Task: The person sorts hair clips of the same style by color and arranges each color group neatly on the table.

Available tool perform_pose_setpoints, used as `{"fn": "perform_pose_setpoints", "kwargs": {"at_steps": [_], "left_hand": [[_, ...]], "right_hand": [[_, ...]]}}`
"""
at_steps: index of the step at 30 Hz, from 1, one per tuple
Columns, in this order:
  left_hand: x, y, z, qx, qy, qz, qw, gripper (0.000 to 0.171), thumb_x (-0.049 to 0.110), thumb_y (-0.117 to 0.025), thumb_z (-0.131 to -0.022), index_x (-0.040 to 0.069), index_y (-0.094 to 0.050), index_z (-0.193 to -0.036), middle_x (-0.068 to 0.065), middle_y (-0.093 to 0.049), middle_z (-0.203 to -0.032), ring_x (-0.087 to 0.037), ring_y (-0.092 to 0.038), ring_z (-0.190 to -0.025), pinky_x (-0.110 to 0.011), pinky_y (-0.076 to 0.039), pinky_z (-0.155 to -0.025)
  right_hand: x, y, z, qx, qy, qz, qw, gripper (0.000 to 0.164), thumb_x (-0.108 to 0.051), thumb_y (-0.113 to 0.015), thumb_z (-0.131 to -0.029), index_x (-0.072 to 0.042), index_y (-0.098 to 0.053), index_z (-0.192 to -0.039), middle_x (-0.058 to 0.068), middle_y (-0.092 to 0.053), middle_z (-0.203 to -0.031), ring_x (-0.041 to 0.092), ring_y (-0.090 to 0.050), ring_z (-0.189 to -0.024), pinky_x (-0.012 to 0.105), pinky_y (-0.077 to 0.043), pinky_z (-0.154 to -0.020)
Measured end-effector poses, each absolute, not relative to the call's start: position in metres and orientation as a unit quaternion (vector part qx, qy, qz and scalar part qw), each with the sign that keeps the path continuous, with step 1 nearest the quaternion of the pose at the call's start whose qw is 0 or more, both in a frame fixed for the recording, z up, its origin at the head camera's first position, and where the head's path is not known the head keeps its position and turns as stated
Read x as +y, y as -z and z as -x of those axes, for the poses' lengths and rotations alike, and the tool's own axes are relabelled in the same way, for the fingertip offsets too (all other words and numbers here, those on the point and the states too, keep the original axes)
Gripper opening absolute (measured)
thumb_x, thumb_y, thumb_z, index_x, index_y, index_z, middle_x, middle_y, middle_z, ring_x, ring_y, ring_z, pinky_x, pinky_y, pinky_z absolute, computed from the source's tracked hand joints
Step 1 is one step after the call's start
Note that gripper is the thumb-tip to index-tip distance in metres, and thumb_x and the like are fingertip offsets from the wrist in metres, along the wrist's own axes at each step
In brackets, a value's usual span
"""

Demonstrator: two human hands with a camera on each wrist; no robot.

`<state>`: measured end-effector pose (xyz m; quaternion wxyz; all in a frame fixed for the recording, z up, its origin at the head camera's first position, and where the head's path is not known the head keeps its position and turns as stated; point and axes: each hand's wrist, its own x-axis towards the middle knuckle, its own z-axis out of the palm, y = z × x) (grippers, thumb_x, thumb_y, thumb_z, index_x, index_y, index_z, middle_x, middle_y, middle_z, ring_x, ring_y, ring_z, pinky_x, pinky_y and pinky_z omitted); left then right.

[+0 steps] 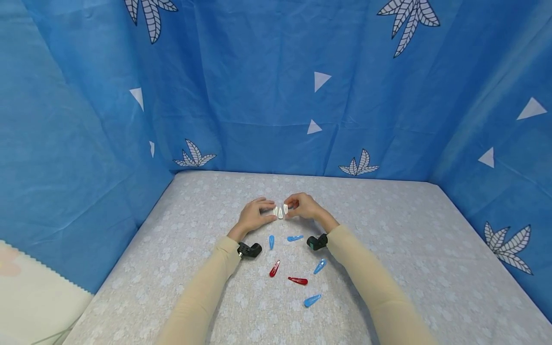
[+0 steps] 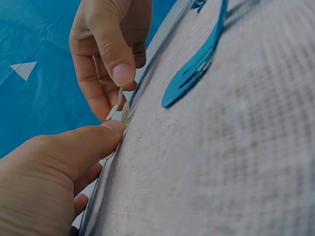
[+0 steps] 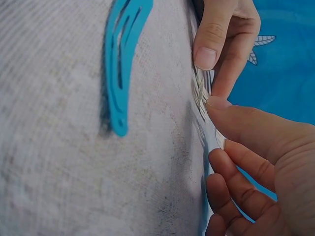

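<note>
Three white snap hair clips stand in a row between the hands at the far middle of the table. My left hand (image 1: 255, 215) pinches the left white hair clip (image 1: 275, 211) end to end between thumb and fingers. The middle white hair clip (image 1: 280, 213) lies between the two hands. With thumb and fingertips my right hand (image 1: 304, 207) grips the right white hair clip (image 1: 285, 209), which is tilted up in the left wrist view. Both thumbs come close together there, the left thumb (image 2: 106, 135) below the right thumb (image 2: 120, 69).
Nearer than the hands lie blue hair clips (image 1: 271, 242) (image 1: 295, 238) (image 1: 319, 266) and another blue hair clip (image 1: 312, 300). Two red hair clips (image 1: 274, 269) (image 1: 298, 281) lie among them. A blue curtain (image 1: 267, 96) hangs behind the cloth-covered table (image 1: 181, 268).
</note>
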<state>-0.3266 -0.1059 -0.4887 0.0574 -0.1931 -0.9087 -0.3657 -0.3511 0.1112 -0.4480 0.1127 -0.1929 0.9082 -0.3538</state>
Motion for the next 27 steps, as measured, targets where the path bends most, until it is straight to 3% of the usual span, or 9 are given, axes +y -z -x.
{"fn": "perform_pose_setpoints", "kwargs": {"at_steps": [27], "left_hand": [[-0.1059,0.4894,0.3258,-0.908,0.369,0.191,0.056,0.043,0.030,-0.080,-0.081,0.013,-0.072,-0.119,-0.001,-0.065,-0.132,-0.027,-0.044,-0.138,-0.054,-0.031,-0.116]], "right_hand": [[0.1104,0.4533,0.3492,0.911,0.346,0.194,0.115,0.040,-0.016,-0.082,-0.078,-0.005,-0.069,-0.115,0.009,-0.067,-0.107,0.020,-0.058,-0.094,0.032,-0.051,-0.082]]}}
